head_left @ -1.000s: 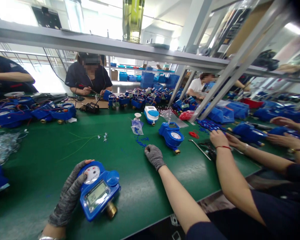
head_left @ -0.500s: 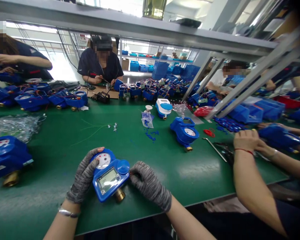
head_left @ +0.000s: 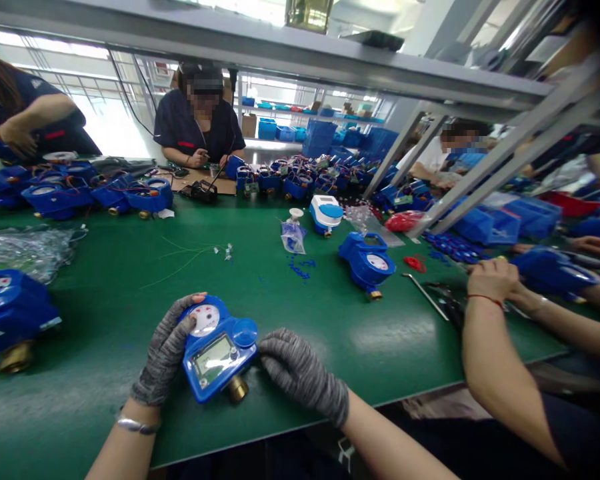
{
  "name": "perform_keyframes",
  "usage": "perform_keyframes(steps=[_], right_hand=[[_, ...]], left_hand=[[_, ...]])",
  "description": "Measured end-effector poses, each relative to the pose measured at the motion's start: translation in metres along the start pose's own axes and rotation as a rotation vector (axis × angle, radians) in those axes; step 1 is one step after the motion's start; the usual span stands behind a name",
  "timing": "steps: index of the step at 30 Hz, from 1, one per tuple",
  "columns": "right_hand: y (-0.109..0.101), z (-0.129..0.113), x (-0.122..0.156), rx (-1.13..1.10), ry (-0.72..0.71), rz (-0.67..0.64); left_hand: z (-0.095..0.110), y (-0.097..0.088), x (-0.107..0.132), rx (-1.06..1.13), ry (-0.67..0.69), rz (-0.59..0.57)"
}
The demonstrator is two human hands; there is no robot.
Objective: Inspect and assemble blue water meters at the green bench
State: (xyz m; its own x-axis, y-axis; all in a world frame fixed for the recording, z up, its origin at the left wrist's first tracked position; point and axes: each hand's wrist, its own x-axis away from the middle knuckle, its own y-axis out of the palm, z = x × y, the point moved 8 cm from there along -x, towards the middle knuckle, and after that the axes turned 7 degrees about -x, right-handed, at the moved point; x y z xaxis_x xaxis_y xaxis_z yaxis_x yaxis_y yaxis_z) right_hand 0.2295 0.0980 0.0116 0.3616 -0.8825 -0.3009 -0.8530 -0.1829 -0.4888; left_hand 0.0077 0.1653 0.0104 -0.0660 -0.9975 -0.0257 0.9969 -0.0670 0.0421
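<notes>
Nearest me, I have the left hand [head_left: 165, 353], in a grey glove, holding a blue meter [head_left: 220, 357] over the near part of the green worktop [head_left: 380, 350]. That grip pinches the meter by its dial end, thumb across the dial's edge; its screen faces up and a brass fitting [head_left: 237, 389] points toward me. My right hand [head_left: 305, 375], gloved too, sits at the meter's right edge with fingers drawn together; I cannot tell whether its grip pinches anything. Off to the left I see a second blue meter [head_left: 17, 317], cut by the view's edge. Farther out lie green wires [head_left: 187, 257], scattered blue bits [head_left: 300, 269] and a third blue meter [head_left: 367, 263], with a co-worker's hand [head_left: 493, 277] well to the right. Beyond them I pick out a white-and-blue meter [head_left: 326, 213], then a person [head_left: 200, 130] seated across the worktop.
</notes>
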Motion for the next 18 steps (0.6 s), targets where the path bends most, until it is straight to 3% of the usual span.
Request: perform_keyframes(steps=[3,6,11,18], right_hand=[[0.008,0.031,-0.002,-0.475,0.427,0.043],[0.029,0.043,-0.005,-0.803,0.635,0.004],[0.041,0.04,-0.012,-0.903,0.615,-0.039],[0.035,0.036,-0.018,-0.881,0.565,-0.016]], left_hand=[[0.002,0.0,-0.001,-0.011,0.008,0.011],[0.003,0.001,-0.001,-0.006,0.015,0.011],[0.003,0.001,0.0,-0.017,0.018,-0.004],[-0.002,0.002,-0.002,-0.027,0.012,-0.002]])
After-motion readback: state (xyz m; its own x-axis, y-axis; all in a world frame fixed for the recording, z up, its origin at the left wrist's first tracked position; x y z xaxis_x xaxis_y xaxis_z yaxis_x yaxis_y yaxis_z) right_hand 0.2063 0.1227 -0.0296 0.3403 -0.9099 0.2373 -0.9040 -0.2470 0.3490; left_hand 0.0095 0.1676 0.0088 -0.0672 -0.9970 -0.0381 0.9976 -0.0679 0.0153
